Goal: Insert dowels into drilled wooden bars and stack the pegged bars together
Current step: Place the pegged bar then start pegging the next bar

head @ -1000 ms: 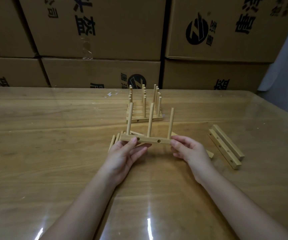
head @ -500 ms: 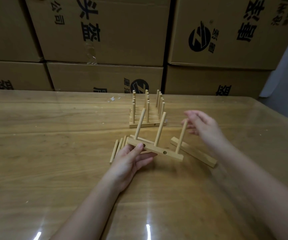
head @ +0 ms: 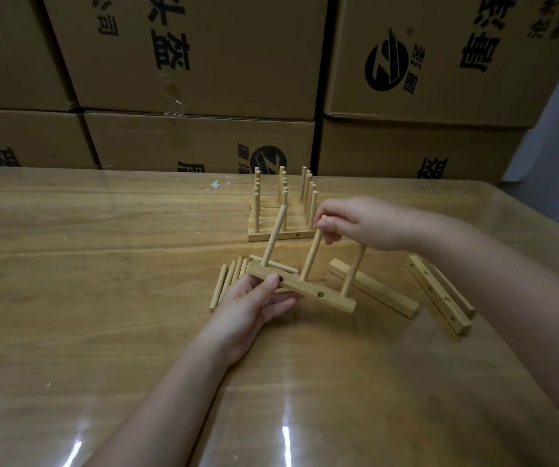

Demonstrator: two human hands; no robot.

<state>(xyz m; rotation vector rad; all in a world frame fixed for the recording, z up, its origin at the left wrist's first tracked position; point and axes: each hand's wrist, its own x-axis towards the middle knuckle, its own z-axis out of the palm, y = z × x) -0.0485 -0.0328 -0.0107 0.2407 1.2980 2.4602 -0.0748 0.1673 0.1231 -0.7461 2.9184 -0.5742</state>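
Head view shows the left hand (head: 254,308) clamped on the near-left end of a pegged bar (head: 308,293), with its thumb on the front face. The right hand (head: 365,224), well apart from the left, pinches the top of the middle dowel (head: 310,257). The bar sits around the middle of the bench (head: 103,298), tilted with its right end low. I cannot tell whether that end touches the surface.

All three dowels lean toward the far edge rather than standing square to the bar, which suggests loose seating. A sideways tug at the top could lever the middle dowel in its hole or pull it out. The right dowel (head: 350,278) has its top hidden behind the right hand, and a knuckle could knock it.

Only one end of the bar is gripped, so it could twist or drop when pushed down on.

The finished stack (head: 281,230) stands just beyond, toward the far edge. Its upright pegs are close enough to get clipped on the way over (a tangle of pegs looks the likeliest snag).

Loose dowels (head: 225,284) lie right beside the left hand and could roll if nudged. Drilled spare bars (head: 439,294) lie toward the right edge.
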